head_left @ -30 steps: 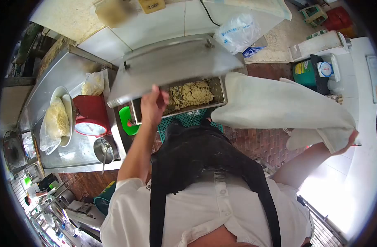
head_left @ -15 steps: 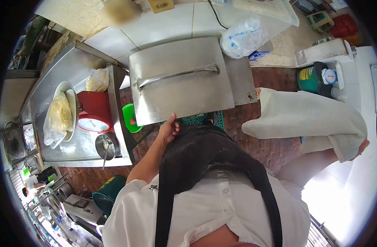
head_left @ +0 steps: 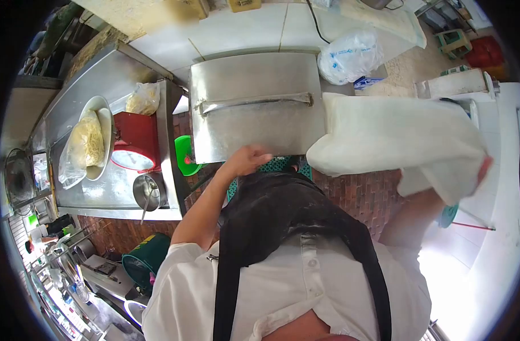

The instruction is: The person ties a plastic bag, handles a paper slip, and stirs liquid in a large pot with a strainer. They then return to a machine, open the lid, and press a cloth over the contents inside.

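Note:
A large white cloth hangs from my right hand, which is closed on its far right end and blurred by motion. The cloth stretches leftward, and its loose end overlaps the right edge of a stainless steel lid with a long bar handle. By the near edge of this lid is my left hand, fingers loosely extended to the right and holding nothing. Below it, my black apron covers my front.
On the steel counter at left sit a red scale, bagged noodles in a white dish, another noodle bag and a metal pot. A green basin stands below. Behind the lid rests a plastic bag.
The white cloth has swung left and away from me, now reaching the lid's edge. My left hand has shifted right along the lid's near edge. The view has moved slightly.

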Tool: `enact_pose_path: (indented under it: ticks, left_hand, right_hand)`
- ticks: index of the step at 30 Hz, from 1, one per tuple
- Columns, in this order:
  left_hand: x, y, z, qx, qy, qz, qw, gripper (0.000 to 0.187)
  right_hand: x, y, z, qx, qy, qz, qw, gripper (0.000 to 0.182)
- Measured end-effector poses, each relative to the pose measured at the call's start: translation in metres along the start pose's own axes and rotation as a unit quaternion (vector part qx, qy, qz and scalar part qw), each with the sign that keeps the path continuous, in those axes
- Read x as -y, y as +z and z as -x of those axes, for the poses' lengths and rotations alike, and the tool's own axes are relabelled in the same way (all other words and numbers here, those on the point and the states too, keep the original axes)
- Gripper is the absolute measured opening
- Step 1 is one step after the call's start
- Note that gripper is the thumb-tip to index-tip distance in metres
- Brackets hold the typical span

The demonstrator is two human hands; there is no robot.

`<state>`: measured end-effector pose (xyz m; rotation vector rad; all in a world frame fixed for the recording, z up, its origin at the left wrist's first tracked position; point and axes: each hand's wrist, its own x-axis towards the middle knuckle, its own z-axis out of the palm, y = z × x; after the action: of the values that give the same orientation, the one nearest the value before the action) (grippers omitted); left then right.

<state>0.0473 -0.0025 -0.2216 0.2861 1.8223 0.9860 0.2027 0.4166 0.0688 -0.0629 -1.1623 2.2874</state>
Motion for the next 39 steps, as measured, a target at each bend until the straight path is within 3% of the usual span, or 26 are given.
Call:
enact_pose_path:
  ticks: [1,3,5,6,7,8,9,11,12,13,15,16,17,18,19,21,22,24,25,27,29,31,34,35,36,39]
  left_hand:
    - [-0.035,0.007,0.013,-0.060,0.139,0.072,0.986,0.079]
    - [-0.082,0.024,-0.001,-0.150,0.385,-0.070,0.908,0.103]
    - [-0.120,0.055,-0.030,-0.208,0.460,-0.035,0.863,0.089]
    - [-0.131,0.054,-0.043,-0.208,0.461,-0.035,0.862,0.089]
    - [-0.145,0.047,-0.056,-0.037,0.356,0.126,0.925,0.082]
    - [-0.153,0.043,-0.064,0.139,0.227,0.279,0.923,0.076]
    - [-0.161,0.035,-0.058,0.140,0.229,0.280,0.922,0.076]
    - [-0.177,0.005,-0.026,0.111,0.266,0.569,0.770,0.063]
    - [-0.177,-0.007,-0.012,0.058,0.384,0.423,0.819,0.069]
    - [-0.168,0.003,-0.013,0.057,0.385,0.424,0.818,0.069]
    - [-0.120,0.038,-0.036,-0.206,0.406,0.043,0.889,0.079]
    - [-0.094,0.052,-0.074,-0.242,0.502,-0.048,0.829,0.079]
    - [-0.113,0.049,-0.054,-0.149,0.498,0.114,0.847,0.057]
    - [-0.132,0.040,-0.041,-0.142,0.499,0.113,0.848,0.057]
    - [-0.150,0.028,-0.029,-0.142,0.429,0.238,0.860,0.052]
    - [-0.175,-0.008,-0.016,-0.140,0.264,0.469,0.831,0.046]
    - [-0.175,-0.025,-0.015,-0.137,0.172,0.572,0.791,0.044]
    - [-0.154,-0.071,-0.020,-0.164,0.247,0.604,0.739,0.041]
    - [-0.130,-0.103,-0.030,-0.194,0.257,0.575,0.752,0.040]
    - [-0.109,-0.140,-0.027,-0.385,0.201,0.247,0.866,0.033]
    - [-0.080,-0.153,-0.048,-0.476,0.103,-0.032,0.873,0.042]
    - [-0.067,-0.129,-0.061,-0.487,0.151,-0.122,0.852,0.049]
    - [-0.070,-0.103,-0.078,-0.474,0.241,-0.299,0.792,0.064]
    - [-0.073,-0.094,-0.082,-0.445,0.284,-0.388,0.756,0.072]
    - [-0.071,-0.085,-0.089,-0.447,0.277,-0.386,0.758,0.072]
    - [-0.073,-0.075,-0.107,-0.368,0.168,-0.458,0.792,0.075]
  right_hand:
    - [-0.021,0.011,-0.003,0.147,0.109,-0.109,0.977,0.067]
    - [-0.072,0.046,-0.003,0.159,0.104,-0.130,0.973,0.065]
    - [-0.098,0.069,-0.002,0.121,0.106,-0.146,0.976,0.067]
    - [-0.105,0.077,-0.001,0.076,0.109,-0.157,0.979,0.070]
    - [-0.109,0.084,-0.004,0.079,0.108,-0.155,0.979,0.070]
    - [-0.110,0.091,-0.009,0.090,0.145,-0.183,0.968,0.068]
    - [-0.111,0.095,-0.012,0.099,0.182,-0.210,0.955,0.067]
    - [-0.124,0.086,-0.010,0.069,0.179,-0.136,0.972,0.065]
    - [-0.136,0.076,-0.007,0.041,0.177,-0.061,0.981,0.064]
    - [-0.148,0.065,-0.004,0.014,0.172,0.014,0.985,0.063]
    - [-0.182,0.044,0.017,-0.067,0.167,0.120,0.976,0.059]
    - [-0.200,0.042,0.026,-0.070,0.166,0.119,0.976,0.059]
    - [-0.216,0.042,0.034,-0.002,0.242,0.054,0.969,0.052]
    - [-0.223,0.043,0.039,0.063,0.313,-0.010,0.947,0.045]
    - [-0.219,0.052,0.022,0.233,0.364,-0.078,0.898,0.042]
    - [-0.208,0.055,0.031,0.051,0.309,0.051,0.948,0.046]
    - [-0.199,0.063,0.023,0.050,0.309,0.051,0.949,0.046]
    - [-0.183,0.077,-0.002,0.020,0.337,-0.089,0.937,0.052]
    - [-0.203,0.058,-0.011,-0.002,0.322,-0.058,0.945,0.046]
    - [-0.273,-0.001,-0.017,-0.029,0.228,0.183,0.956,0.036]
    - [-0.321,-0.042,-0.017,0.021,0.300,0.319,0.899,0.029]
    - [-0.349,-0.110,-0.008,0.007,0.230,0.448,0.864,0.030]
    - [-0.339,-0.205,0.006,-0.027,0.136,0.656,0.742,0.037]
    - [-0.329,-0.237,0.010,-0.024,0.120,0.739,0.662,0.042]
    - [-0.321,-0.265,0.011,-0.018,0.101,0.812,0.575,0.047]
    - [-0.307,-0.300,0.003,-0.119,0.190,0.800,0.556,0.055]
